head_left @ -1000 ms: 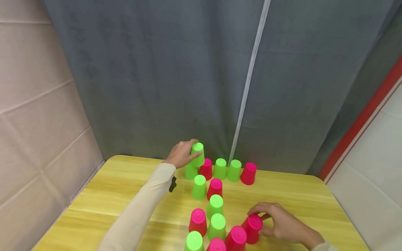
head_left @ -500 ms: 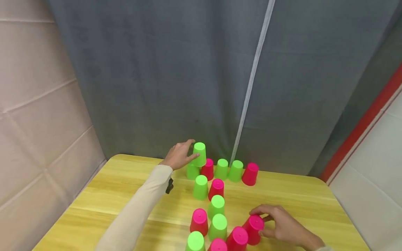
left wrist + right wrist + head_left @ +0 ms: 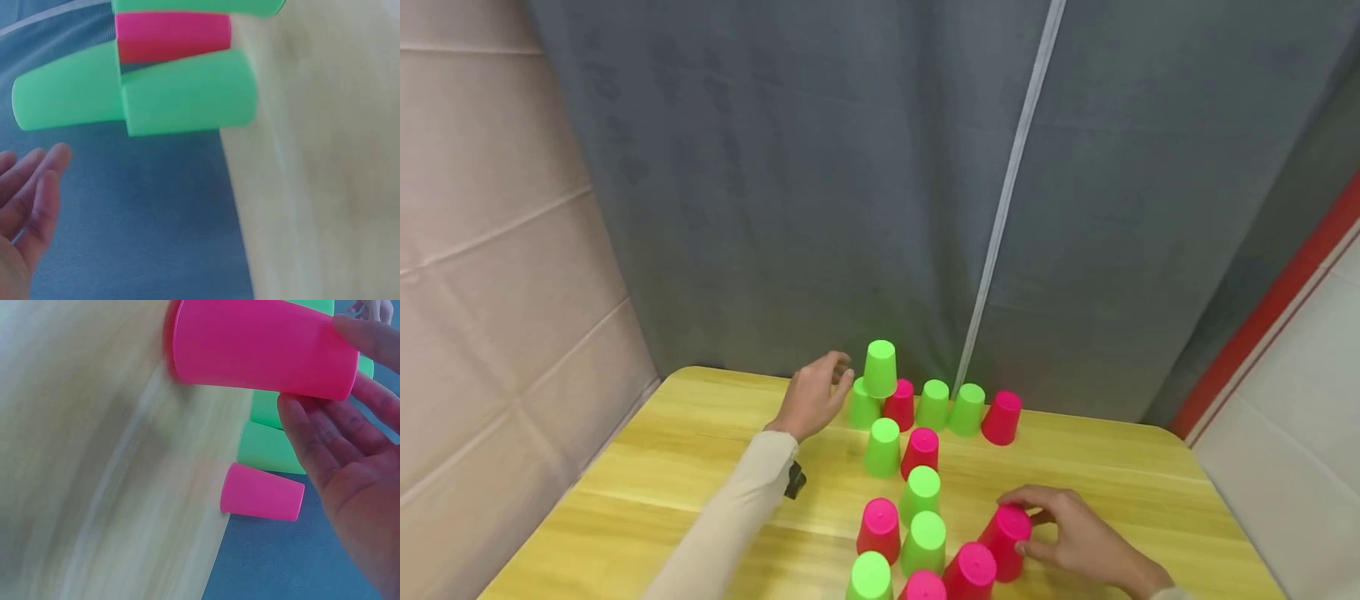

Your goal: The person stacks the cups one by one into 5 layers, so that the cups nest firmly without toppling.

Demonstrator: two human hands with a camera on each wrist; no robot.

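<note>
My left hand (image 3: 811,398) hangs just left of the top green cup (image 3: 880,368), fingers loosely spread and holding nothing, a small gap between fingertips and cup. That cup stands upside down on the far row, resting across a green cup (image 3: 862,407) and a pink cup (image 3: 899,404) below it; the left wrist view shows the same stack, with my fingers (image 3: 39,187) apart from it. Further right in that row are two more green cups and one pink cup (image 3: 1002,417). My right hand (image 3: 1075,537) grips a pink cup (image 3: 1006,542) near the front of the yellow worktop (image 3: 647,492), fingers curled over its base and side; the right wrist view shows my fingers (image 3: 325,440) wrapped round it, its rim on the worktop. Just left of it stands another pink cup (image 3: 972,572), and more upside-down green and pink cups run between the two groups.
</note>
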